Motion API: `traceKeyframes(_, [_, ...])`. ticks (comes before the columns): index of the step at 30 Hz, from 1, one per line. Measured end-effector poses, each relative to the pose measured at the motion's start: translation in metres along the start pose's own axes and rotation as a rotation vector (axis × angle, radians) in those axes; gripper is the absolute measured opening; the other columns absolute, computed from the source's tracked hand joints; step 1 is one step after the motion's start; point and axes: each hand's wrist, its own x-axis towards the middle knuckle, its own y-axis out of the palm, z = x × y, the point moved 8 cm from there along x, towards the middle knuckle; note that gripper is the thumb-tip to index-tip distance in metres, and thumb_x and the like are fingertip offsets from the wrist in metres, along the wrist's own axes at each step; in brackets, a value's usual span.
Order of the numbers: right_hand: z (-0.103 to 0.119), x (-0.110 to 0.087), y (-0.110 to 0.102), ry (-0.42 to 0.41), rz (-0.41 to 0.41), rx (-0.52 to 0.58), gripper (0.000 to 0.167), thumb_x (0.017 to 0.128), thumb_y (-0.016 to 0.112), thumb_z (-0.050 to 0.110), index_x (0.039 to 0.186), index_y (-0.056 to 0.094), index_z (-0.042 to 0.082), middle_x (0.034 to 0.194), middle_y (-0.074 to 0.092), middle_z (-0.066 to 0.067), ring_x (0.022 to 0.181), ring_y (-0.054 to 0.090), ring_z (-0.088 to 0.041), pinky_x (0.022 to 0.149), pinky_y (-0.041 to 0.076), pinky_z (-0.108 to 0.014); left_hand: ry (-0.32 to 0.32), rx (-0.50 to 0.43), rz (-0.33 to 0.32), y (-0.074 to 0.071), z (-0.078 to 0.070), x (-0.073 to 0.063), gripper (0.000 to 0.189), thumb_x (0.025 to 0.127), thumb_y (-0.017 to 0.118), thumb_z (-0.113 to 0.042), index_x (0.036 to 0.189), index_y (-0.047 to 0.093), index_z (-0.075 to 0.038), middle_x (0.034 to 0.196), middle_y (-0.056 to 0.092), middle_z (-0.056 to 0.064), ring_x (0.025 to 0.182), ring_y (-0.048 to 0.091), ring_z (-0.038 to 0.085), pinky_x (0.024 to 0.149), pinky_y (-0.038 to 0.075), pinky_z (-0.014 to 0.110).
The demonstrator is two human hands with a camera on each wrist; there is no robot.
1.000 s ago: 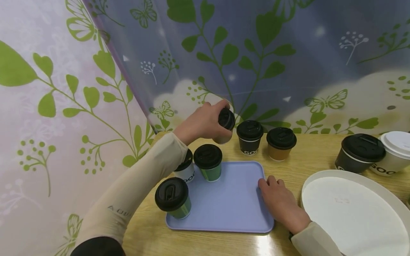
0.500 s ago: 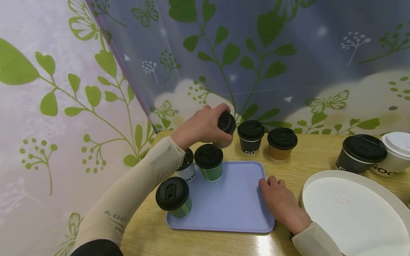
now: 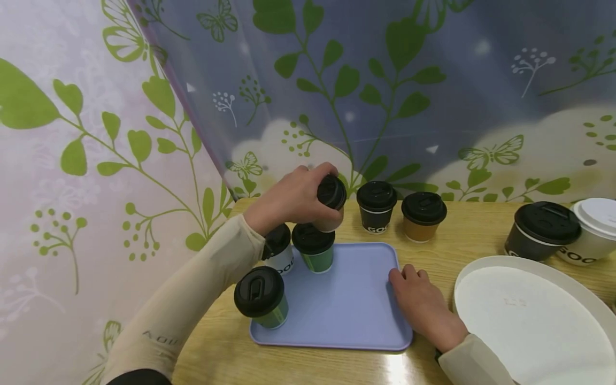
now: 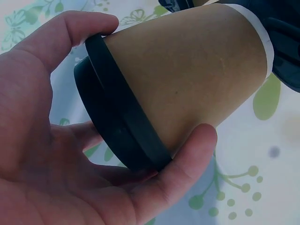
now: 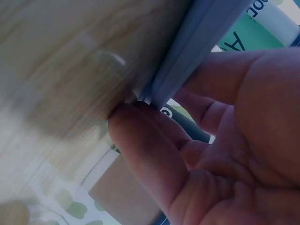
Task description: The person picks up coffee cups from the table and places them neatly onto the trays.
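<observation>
To the near left of the left hand [image 3: 294, 195], a green cup [image 3: 262, 295] is sitting on the blue tray [image 3: 356, 305]. A white cup [image 3: 282, 261] is standing beyond it, partly hiding behind the sleeve [image 3: 207, 278]. A second green cup [image 3: 315, 252] is standing just below the hand. The left hand is holding a brown cup [image 4: 187, 70] — thumb and fingers are curling round its black lid [image 4: 117, 103], maybe because the rim is giving good grip. The lid is facing the palm; the narrow bottom is pointing down, away from the palm. Its long line is leaning, and I cannot tell if the bottom is touching anything. Right of this hand, a black cup [image 3: 376, 213] and another brown cup [image 3: 421, 218] are standing upright. The right hand [image 3: 417, 302] is pinching the tray's right edge — probably stopping it from sliding. Beside that hand, a round white tray [image 3: 534, 326] is lying on the table [image 3: 462, 224].
</observation>
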Motion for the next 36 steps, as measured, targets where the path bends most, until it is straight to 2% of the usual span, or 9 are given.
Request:
traceKeyframes(8, [0.0, 0.001, 0.002, 0.0, 0.002, 0.001, 0.014, 0.103, 0.054, 0.0, 0.117, 0.057, 0.002, 0.106, 0.053, -0.021, 0.085, 0.052, -0.034, 0.058, 0.05, -0.045, -0.022, 0.004, 0.006, -0.003, 0.003, -0.011, 0.076, 0.085, 0.077, -0.042, 0.151, 0.044, -0.025, 0.119, 0.054, 0.011, 0.104, 0.054, 0.028, 0.081, 0.051, 0.044])
traceKeyframes(14, [0.0, 0.001, 0.002, 0.0, -0.001, -0.004, 0.015, 0.103, 0.054, -0.001, 0.117, 0.057, 0.002, 0.105, 0.053, -0.021, 0.084, 0.052, -0.034, 0.058, 0.05, -0.045, 0.002, -0.002, -0.028, -0.01, 0.001, -0.016, 0.074, 0.083, 0.077, -0.042, 0.148, 0.046, -0.025, 0.115, 0.055, 0.01, 0.102, 0.054, 0.027, 0.08, 0.051, 0.044])
traceKeyframes(22, [0.0, 0.001, 0.002, -0.001, 0.002, -0.006, 0.015, 0.103, 0.055, 0.001, 0.118, 0.057, 0.002, 0.106, 0.053, -0.021, 0.084, 0.052, -0.034, 0.059, 0.05, -0.045, -0.003, 0.003, -0.012, -0.008, -0.001, -0.026, 0.075, 0.084, 0.077, -0.045, 0.15, 0.045, -0.026, 0.118, 0.054, 0.012, 0.101, 0.055, 0.028, 0.082, 0.051, 0.045])
traceKeyframes(36, [0.0, 0.0, 0.001, -0.009, -0.014, -0.001, 0.013, 0.102, 0.055, 0.0, 0.115, 0.057, 0.002, 0.103, 0.053, -0.02, 0.083, 0.051, -0.033, 0.058, 0.049, -0.044, 0.064, -0.01, -0.071, -0.006, -0.008, -0.043, 0.068, 0.082, 0.079, -0.042, 0.142, 0.051, -0.027, 0.104, 0.058, 0.006, 0.092, 0.057, 0.024, 0.073, 0.052, 0.039])
